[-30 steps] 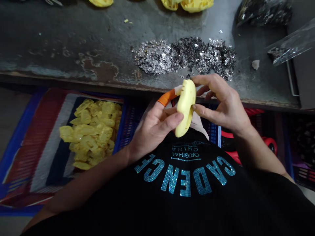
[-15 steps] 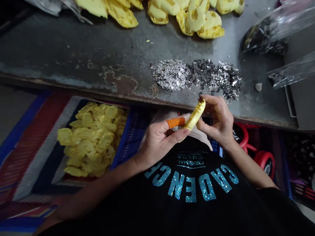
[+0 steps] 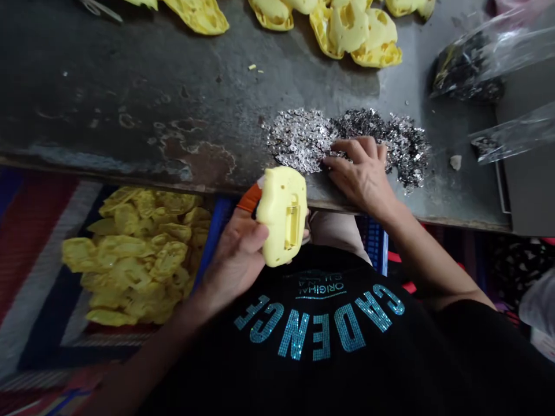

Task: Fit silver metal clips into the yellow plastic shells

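Upright in my left hand (image 3: 243,248) is a yellow plastic shell (image 3: 277,222), its outer face turned up toward me. A rectangular battery slot (image 3: 292,226) with metal in its upper end shows in that face. An orange finger cot (image 3: 249,198) covers one finger behind the shell. My right hand (image 3: 364,173) reaches over the table edge, fingers apart and bent down onto the small metal pieces. Its fingertips lie between the bright silver pile (image 3: 299,138) and the darker pile (image 3: 359,121); whether they pinch a piece is not visible.
More yellow shells (image 3: 347,29) lie along the table's far side. Below left, a crate holds a heap of yellow shells (image 3: 134,254). Clear bags of dark metal parts (image 3: 468,69) sit at the right, beside a grey box (image 3: 526,167). The worn metal table (image 3: 130,86) has a front edge before me.
My right hand has left the yellow shell and moved up onto the metal pieces. My left hand has shifted left and turned the shell, so its battery-slot face now shows.
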The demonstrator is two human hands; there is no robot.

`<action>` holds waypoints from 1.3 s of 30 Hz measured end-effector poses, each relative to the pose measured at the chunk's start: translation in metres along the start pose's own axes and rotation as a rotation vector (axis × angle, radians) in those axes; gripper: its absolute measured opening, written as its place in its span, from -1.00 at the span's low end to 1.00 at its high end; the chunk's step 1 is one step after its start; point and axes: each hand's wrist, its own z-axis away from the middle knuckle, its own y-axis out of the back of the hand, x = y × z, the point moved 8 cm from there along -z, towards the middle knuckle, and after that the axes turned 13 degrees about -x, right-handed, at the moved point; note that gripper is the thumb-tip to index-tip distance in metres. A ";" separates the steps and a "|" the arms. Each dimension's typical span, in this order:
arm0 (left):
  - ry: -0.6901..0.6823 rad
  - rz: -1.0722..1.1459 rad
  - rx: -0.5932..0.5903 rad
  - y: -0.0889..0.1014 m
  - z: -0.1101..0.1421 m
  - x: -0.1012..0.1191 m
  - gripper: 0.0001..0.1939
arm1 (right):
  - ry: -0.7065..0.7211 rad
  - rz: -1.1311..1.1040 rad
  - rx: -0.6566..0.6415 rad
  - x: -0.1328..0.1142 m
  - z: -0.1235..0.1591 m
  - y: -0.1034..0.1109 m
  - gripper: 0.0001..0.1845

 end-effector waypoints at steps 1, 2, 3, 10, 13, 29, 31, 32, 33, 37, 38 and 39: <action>0.003 -0.006 -0.013 0.001 0.000 0.002 -0.26 | 0.022 0.017 -0.014 -0.002 0.005 -0.002 -0.81; 0.004 -0.007 -0.026 0.002 0.000 0.003 -0.23 | 0.043 0.023 -0.009 -0.004 0.012 -0.001 -0.83; -0.002 0.000 -0.032 0.003 -0.001 0.003 -0.20 | 0.052 0.021 0.013 -0.004 0.022 0.002 -0.85; 0.054 0.065 0.026 0.004 -0.013 -0.010 -0.06 | -0.074 0.014 0.091 0.004 0.059 0.019 -0.86; 0.056 0.075 0.080 0.003 -0.011 -0.013 -0.08 | -0.046 0.052 -0.028 -0.006 0.048 0.006 -0.82; 0.088 0.039 0.093 -0.013 -0.011 -0.015 -0.28 | -0.031 -0.051 -0.049 -0.018 0.028 0.006 -0.86; 0.099 0.055 0.044 -0.017 -0.011 -0.016 -0.29 | -0.047 -0.095 -0.042 -0.017 0.028 0.011 -0.84; 0.121 0.073 0.009 -0.020 -0.010 -0.018 -0.27 | -0.052 -0.145 -0.032 -0.017 0.030 0.015 -0.84; 0.154 0.095 -0.028 -0.023 -0.010 -0.021 -0.25 | -0.050 -0.222 -0.017 -0.017 0.032 0.020 -0.85; 0.329 0.191 -0.162 -0.039 -0.008 -0.035 -0.14 | 0.011 -0.752 0.064 -0.026 0.048 0.038 -0.82; 0.353 0.210 -0.187 -0.044 -0.008 -0.038 -0.14 | 0.026 -0.879 0.086 -0.029 0.052 0.039 -0.80; 0.368 0.227 -0.206 -0.049 -0.008 -0.040 -0.15 | 0.044 -0.973 0.108 -0.032 0.054 0.040 -0.81</action>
